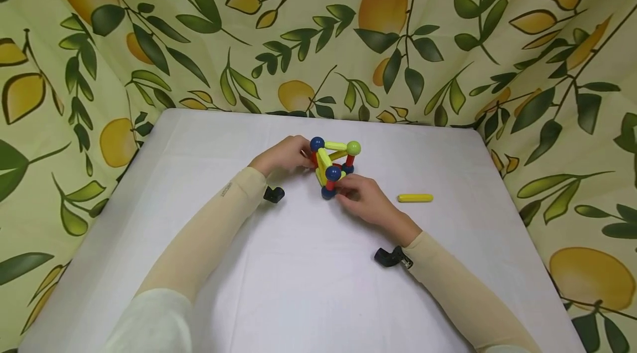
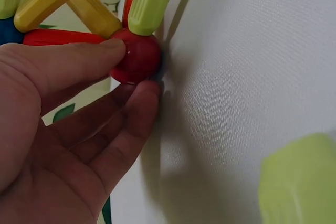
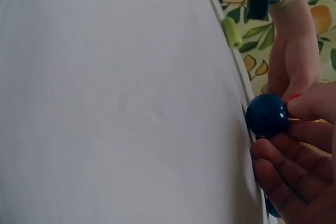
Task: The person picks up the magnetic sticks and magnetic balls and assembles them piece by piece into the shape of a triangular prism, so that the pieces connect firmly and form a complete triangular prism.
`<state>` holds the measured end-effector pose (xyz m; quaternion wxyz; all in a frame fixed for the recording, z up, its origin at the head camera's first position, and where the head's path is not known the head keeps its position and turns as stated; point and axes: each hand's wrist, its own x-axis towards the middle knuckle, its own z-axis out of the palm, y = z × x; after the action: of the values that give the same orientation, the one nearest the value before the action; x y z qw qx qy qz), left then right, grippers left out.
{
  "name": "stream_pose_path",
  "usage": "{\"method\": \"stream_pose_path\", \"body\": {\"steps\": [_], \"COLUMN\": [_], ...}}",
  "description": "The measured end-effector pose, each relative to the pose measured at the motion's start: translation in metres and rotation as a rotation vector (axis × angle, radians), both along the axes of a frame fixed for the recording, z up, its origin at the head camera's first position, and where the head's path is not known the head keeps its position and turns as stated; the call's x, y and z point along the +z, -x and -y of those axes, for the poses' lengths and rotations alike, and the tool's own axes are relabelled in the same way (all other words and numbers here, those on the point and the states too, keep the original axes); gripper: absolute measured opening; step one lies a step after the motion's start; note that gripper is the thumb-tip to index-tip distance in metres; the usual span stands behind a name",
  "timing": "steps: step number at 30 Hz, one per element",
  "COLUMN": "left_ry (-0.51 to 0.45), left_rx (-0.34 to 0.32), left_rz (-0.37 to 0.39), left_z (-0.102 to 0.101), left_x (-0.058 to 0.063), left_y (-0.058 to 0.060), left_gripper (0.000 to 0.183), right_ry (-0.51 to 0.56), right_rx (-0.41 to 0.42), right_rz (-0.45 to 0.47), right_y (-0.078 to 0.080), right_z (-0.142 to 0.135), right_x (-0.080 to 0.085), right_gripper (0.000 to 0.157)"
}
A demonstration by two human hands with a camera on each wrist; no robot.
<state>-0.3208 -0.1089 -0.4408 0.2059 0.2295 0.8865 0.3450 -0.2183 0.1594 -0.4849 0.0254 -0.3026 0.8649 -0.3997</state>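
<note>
A stick-and-ball building frame (image 1: 324, 160) of yellow, lime and red rods joined by blue, green and red balls stands on the table. My left hand (image 1: 290, 154) is at its left side. In the left wrist view, thumb and fingers pinch a red ball (image 2: 137, 59) at a lower corner, where several rods meet. My right hand (image 1: 370, 198) grips the near right corner. In the right wrist view, its thumb and fingers close around a blue ball (image 3: 266, 115) and the red piece beside it. The fingers partly hide that corner.
A loose yellow rod (image 1: 415, 198) lies on the white table (image 1: 308, 286) to the right of my right hand. A lime rod (image 3: 231, 32) lies near the left wrist, hidden in the head view. Printed curtain (image 1: 318, 37) borders the table's back and sides.
</note>
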Motion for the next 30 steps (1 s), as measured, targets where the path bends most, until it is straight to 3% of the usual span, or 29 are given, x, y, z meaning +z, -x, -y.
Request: {"method": "stream_pose_path", "body": {"steps": [15, 30], "left_ry": [0.023, -0.03], "left_rx": [-0.03, -0.025], "left_rz": [-0.025, -0.01], "left_z": [-0.013, -0.019], "left_x": [-0.002, -0.006], "left_y": [0.018, 0.029], "left_gripper": [0.026, 0.026], "right_ry": [-0.101, -0.243], "right_rx": [0.081, 0.06], "right_rz": [0.023, -0.001], "right_y": [-0.007, -0.006], "right_z": [0.023, 0.039], "right_x": [0.007, 0.01], "right_gripper": [0.049, 0.063]}}
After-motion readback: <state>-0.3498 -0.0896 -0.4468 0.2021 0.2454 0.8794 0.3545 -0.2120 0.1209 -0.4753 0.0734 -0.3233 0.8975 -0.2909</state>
